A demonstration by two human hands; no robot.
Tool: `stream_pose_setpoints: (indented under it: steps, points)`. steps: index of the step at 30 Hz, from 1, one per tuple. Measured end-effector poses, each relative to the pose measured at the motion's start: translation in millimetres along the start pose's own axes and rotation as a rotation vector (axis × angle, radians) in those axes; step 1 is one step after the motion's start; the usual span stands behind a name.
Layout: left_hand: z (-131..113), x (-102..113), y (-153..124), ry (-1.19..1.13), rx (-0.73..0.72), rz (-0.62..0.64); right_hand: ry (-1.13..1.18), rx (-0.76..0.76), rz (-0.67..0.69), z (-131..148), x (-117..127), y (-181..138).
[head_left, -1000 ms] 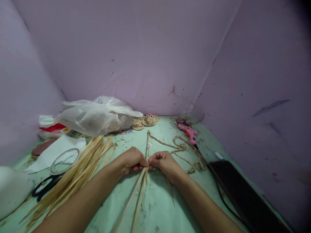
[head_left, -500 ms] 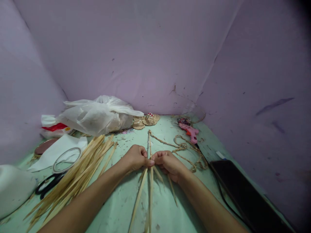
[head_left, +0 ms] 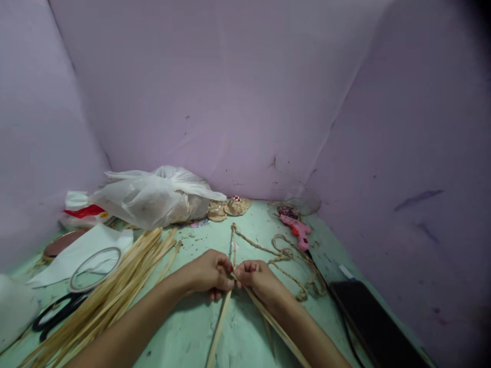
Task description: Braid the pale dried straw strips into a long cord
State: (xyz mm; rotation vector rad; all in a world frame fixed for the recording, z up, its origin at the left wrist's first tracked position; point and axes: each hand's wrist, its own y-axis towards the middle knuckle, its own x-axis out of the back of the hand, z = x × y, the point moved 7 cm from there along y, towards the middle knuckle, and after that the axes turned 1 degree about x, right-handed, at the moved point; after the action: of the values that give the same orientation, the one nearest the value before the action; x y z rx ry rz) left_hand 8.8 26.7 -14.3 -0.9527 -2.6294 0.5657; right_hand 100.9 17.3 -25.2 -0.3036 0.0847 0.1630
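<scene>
My left hand (head_left: 209,273) and my right hand (head_left: 260,280) meet above the table, both closed in a pinch on the lower end of a straw braid (head_left: 253,243). The braid runs from my fingers up to a bend at the far side, then trails right into a loose, tangled coil. Below my hands hang flat straw strips. One strip (head_left: 220,327) slants down under my left hand, and another (head_left: 279,329) passes beneath my right hand toward the lower right. The exact crossing point is hidden by my fingertips.
On the left lie a bundle of straw strips (head_left: 111,291), black-handled scissors (head_left: 57,311), a metal ring (head_left: 74,276) and white paper (head_left: 94,243). Behind are a white plastic bag (head_left: 157,199) and small woven straw hats (head_left: 238,206). A pink glue gun (head_left: 297,230) and black phone (head_left: 376,327) lie right.
The view has tilted up slightly, so everything sits lower. A strip that hung straight down between my hands now slants right below my right hand. Both hands stay on the braid.
</scene>
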Motion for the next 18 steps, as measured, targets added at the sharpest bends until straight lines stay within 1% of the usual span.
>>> stream_pose_setpoints:
  steps: [2,3,4,5,6,7,8,9,10,11,12,14,16,18]
  points:
    - [9,32,-3,0.138,0.115,-0.136,-0.043,-0.003,-0.015,1,1,-1]
    - [10,53,-8,0.252,0.153,-0.251,-0.057,-0.011,-0.022,1,1,-2]
    - [6,77,-16,0.397,0.162,-0.406,-0.063,-0.021,-0.025,2,1,-3]
    - [-4,100,-27,0.560,0.147,-0.607,-0.065,-0.034,-0.024,3,1,-4]
    - [-17,118,-41,0.682,0.095,-0.808,-0.062,-0.047,-0.024,3,0,-5]
    - [-29,127,-53,0.751,0.056,-0.962,-0.057,-0.059,-0.021,4,0,-6]
    - [-38,128,-61,0.762,0.016,-1.029,-0.050,-0.062,-0.017,4,-1,-7]
    - [-45,121,-63,0.735,-0.037,-1.022,-0.042,-0.058,-0.010,5,-1,-7]
    - [-49,109,-60,0.663,-0.093,-0.953,-0.038,-0.047,-0.005,5,-2,-7]
    - [-48,92,-53,0.537,-0.096,-0.827,-0.037,-0.037,0.002,5,-2,-6]
    - [-41,74,-44,0.375,-0.019,-0.690,-0.033,-0.025,0.008,5,-2,-5]
    - [-20,30,-28,0.088,0.190,-0.395,-0.005,-0.003,0.023,3,-2,-4]
    - [-11,-2,-18,-0.136,0.222,-0.198,0.043,0.016,0.049,3,-4,-2]
    - [-5,-18,-11,-0.323,0.225,-0.039,0.076,0.020,0.077,3,-6,-1]
